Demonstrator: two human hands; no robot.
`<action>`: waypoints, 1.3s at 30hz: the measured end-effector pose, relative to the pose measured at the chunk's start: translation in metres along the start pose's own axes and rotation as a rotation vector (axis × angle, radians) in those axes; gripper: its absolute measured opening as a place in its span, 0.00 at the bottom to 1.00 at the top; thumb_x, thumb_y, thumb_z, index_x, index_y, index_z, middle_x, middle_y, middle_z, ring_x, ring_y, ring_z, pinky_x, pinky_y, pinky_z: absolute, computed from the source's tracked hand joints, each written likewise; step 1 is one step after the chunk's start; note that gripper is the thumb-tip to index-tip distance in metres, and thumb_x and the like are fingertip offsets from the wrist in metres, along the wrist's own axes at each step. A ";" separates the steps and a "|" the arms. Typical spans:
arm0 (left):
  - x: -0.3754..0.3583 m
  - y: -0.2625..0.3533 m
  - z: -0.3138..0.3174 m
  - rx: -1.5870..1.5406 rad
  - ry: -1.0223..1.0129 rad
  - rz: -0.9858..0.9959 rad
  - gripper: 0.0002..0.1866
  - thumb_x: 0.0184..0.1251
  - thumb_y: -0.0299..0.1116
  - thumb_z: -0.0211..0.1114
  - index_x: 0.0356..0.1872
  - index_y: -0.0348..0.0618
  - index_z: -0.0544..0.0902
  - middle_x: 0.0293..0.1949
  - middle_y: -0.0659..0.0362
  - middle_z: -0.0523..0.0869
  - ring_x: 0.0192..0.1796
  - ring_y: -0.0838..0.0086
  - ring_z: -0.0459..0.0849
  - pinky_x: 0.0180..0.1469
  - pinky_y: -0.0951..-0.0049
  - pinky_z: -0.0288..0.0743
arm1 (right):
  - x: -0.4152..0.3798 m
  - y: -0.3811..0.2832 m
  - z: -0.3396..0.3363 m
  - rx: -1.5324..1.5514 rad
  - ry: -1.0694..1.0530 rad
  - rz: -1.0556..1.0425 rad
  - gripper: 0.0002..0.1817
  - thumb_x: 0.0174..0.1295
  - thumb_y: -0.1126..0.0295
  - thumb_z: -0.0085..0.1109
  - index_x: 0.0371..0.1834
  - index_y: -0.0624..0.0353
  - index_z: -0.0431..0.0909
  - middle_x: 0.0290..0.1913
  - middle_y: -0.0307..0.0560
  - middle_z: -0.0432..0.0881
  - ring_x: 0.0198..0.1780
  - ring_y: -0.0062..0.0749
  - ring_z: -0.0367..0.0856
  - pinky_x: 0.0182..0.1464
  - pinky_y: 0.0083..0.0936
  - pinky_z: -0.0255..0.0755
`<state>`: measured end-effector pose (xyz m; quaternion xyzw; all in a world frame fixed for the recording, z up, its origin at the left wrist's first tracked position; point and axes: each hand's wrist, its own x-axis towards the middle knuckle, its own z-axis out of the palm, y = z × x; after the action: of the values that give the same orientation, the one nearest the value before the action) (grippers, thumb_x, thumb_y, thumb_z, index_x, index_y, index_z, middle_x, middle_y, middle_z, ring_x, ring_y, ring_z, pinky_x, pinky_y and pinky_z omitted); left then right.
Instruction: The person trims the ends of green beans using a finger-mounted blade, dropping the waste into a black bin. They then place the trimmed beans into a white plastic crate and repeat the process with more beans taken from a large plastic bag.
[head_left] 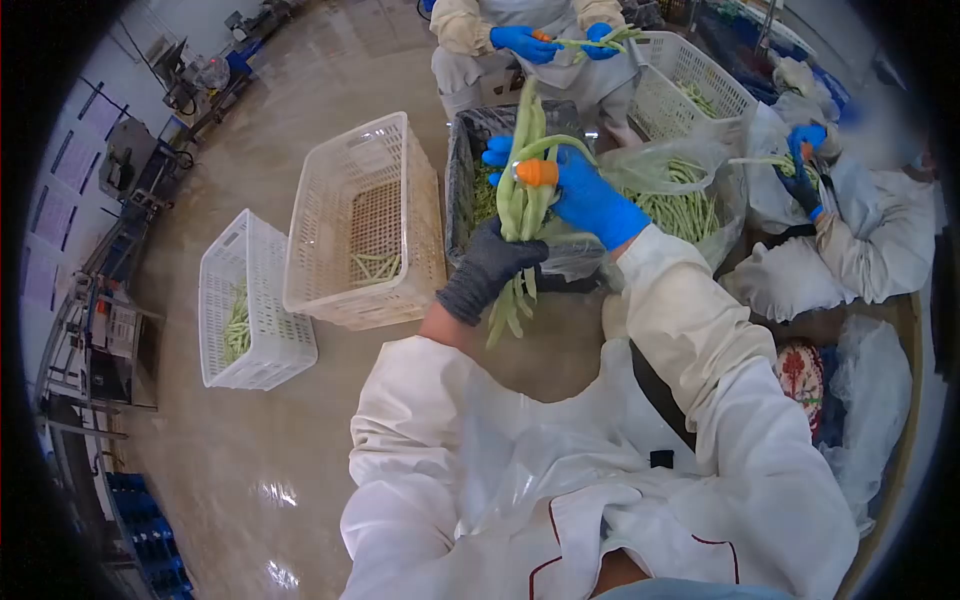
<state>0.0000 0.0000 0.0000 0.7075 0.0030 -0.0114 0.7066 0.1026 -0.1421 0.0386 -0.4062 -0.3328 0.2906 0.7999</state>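
Observation:
My left hand (495,265), in a dark grey knit glove, is wrapped round the lower part of a bunch of long flat green beans (513,205). The beans stand upright, with tips hanging below my fist. My right hand (592,200), in a blue glove, closes on the upper part of the bunch. An orange thumb cap (537,172) on it lies across the beans, and one bean curves over its fingers. Just beyond, below the bunch in part, is a dark-lined crate (470,135) with green pieces inside, partly hidden by my hands.
A large white crate (345,165) with a few beans and a smaller white crate (275,345) stand left. A clear bag of beans (675,205) lies right of the dark crate. Co-workers in blue gloves (525,43) handle beans opposite and at right (800,180). Another white crate (690,60) stands behind.

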 end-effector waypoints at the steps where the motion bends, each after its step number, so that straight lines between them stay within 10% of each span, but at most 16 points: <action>1: -0.004 0.003 -0.001 -0.011 -0.025 -0.021 0.20 0.49 0.25 0.74 0.45 0.36 0.81 0.32 0.58 0.85 0.32 0.74 0.84 0.36 0.74 0.79 | 0.001 -0.004 0.004 -0.006 0.022 -0.031 0.23 0.64 0.64 0.60 0.60 0.64 0.74 0.54 0.50 0.80 0.53 0.31 0.80 0.57 0.29 0.74; 12: -0.004 0.001 -0.006 0.144 -0.041 -0.125 0.18 0.50 0.23 0.71 0.43 0.31 0.79 0.29 0.55 0.84 0.26 0.72 0.83 0.30 0.71 0.78 | 0.011 -0.001 -0.052 0.273 0.389 -0.001 0.20 0.68 0.59 0.57 0.53 0.65 0.77 0.43 0.46 0.82 0.46 0.33 0.81 0.49 0.33 0.78; 15: 0.001 -0.005 -0.015 0.256 -0.083 -0.206 0.26 0.47 0.31 0.73 0.51 0.36 0.78 0.36 0.53 0.86 0.37 0.71 0.85 0.42 0.70 0.78 | 0.011 0.001 -0.056 0.198 0.438 0.004 0.20 0.67 0.59 0.59 0.51 0.66 0.77 0.42 0.47 0.82 0.44 0.34 0.82 0.47 0.33 0.78; 21: -0.011 0.005 -0.016 0.399 -0.032 0.002 0.29 0.49 0.25 0.69 0.56 0.34 0.74 0.36 0.53 0.84 0.31 0.71 0.84 0.34 0.70 0.79 | 0.004 -0.012 -0.042 -0.143 0.817 -0.246 0.14 0.67 0.63 0.57 0.41 0.67 0.80 0.32 0.47 0.82 0.35 0.35 0.82 0.40 0.30 0.78; 25: -0.032 0.009 -0.042 0.154 -0.037 -0.236 0.23 0.53 0.23 0.66 0.53 0.31 0.74 0.34 0.53 0.83 0.29 0.69 0.83 0.32 0.70 0.79 | -0.002 -0.035 -0.182 0.140 0.752 -0.509 0.14 0.67 0.64 0.56 0.42 0.68 0.79 0.32 0.47 0.81 0.31 0.33 0.78 0.35 0.31 0.77; 33: -0.033 0.013 -0.043 -0.677 -0.049 -0.069 0.23 0.60 0.29 0.60 0.56 0.30 0.73 0.53 0.42 0.80 0.57 0.53 0.80 0.63 0.53 0.72 | 0.005 0.028 -0.078 -0.441 0.376 0.087 0.26 0.65 0.50 0.59 0.51 0.63 0.81 0.37 0.39 0.83 0.36 0.21 0.78 0.39 0.19 0.72; 39: -0.022 -0.009 -0.005 -0.524 0.082 -0.024 0.18 0.65 0.31 0.65 0.55 0.41 0.77 0.44 0.59 0.84 0.46 0.71 0.84 0.47 0.70 0.79 | -0.002 0.064 0.041 -0.173 0.426 -0.072 0.17 0.66 0.66 0.57 0.54 0.63 0.77 0.40 0.38 0.83 0.39 0.19 0.78 0.42 0.19 0.72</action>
<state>-0.0218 0.0052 -0.0083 0.5002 0.0428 0.0103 0.8648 0.0573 -0.0923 0.0029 -0.5133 -0.1945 0.1398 0.8241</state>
